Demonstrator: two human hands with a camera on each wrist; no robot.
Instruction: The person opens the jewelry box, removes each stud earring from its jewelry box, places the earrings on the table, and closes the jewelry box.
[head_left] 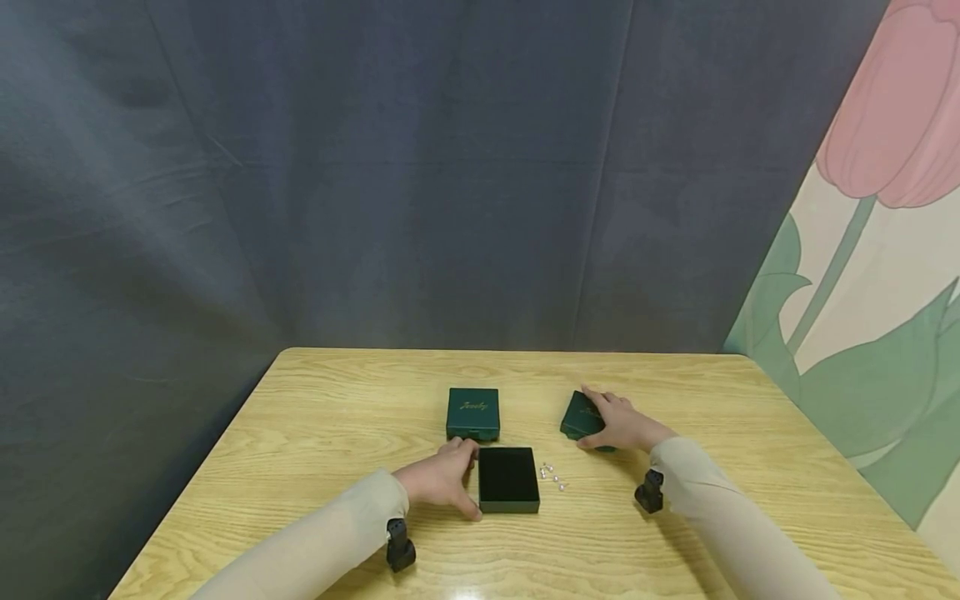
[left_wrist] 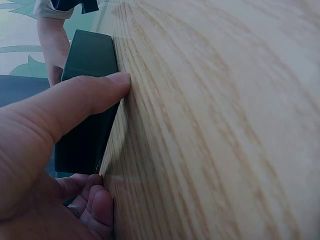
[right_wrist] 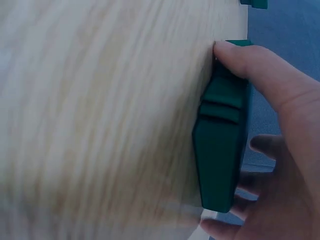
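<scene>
An open box [head_left: 508,477] with a black interior and dark green sides lies on the table. My left hand [head_left: 444,477] holds it at its left side, thumb at the near corner and fingers at the far corner. In the left wrist view the thumb [left_wrist: 95,95] crosses the box's green side [left_wrist: 90,57]. To the right, my right hand [head_left: 626,423] grips a closed green jewelry box [head_left: 583,415], which sits askew. The right wrist view has the thumb at one end of this green box [right_wrist: 218,155], with the other fingers behind it, partly hidden.
Another closed green jewelry box [head_left: 473,412] with gold lettering stands behind the open one. Several small shiny pieces, perhaps earrings [head_left: 556,478], lie right of the open box. The wooden table [head_left: 337,408] ends at a dark curtain [head_left: 435,183]; a painted wall [head_left: 862,333] is at right.
</scene>
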